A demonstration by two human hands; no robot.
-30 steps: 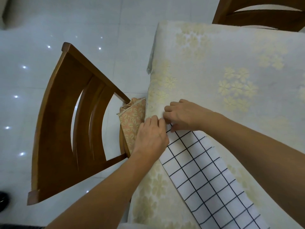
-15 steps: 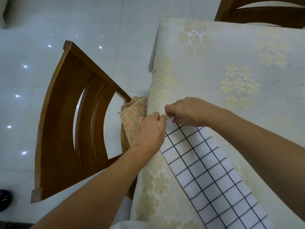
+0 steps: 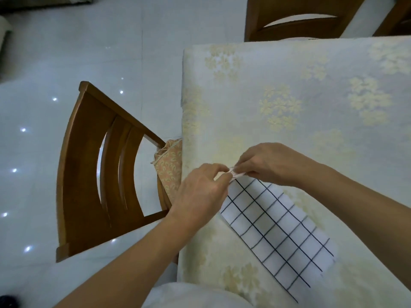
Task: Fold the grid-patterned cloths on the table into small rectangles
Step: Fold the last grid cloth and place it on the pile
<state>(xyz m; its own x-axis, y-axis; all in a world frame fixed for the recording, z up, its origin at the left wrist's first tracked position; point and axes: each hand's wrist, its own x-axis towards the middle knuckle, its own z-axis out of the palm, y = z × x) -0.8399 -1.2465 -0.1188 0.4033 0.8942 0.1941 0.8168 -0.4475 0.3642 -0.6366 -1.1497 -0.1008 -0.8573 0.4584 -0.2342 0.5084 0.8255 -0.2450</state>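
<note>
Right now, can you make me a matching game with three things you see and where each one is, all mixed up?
Things:
1. white cloth with black grid lines
2. brown wooden chair
3. peach flowered cushion

Places:
A. squeezed between the chair and the edge of the cream flowered table
B. lying flat on the table, its far end pinched by the left hand and right hand
C. standing on the shiny white floor

Pairs: 1-B, 2-C, 3-A.

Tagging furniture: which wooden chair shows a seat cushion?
The slat-backed wooden chair left of the table, with a peach floral cushion; the far chair shows only its back.
</note>
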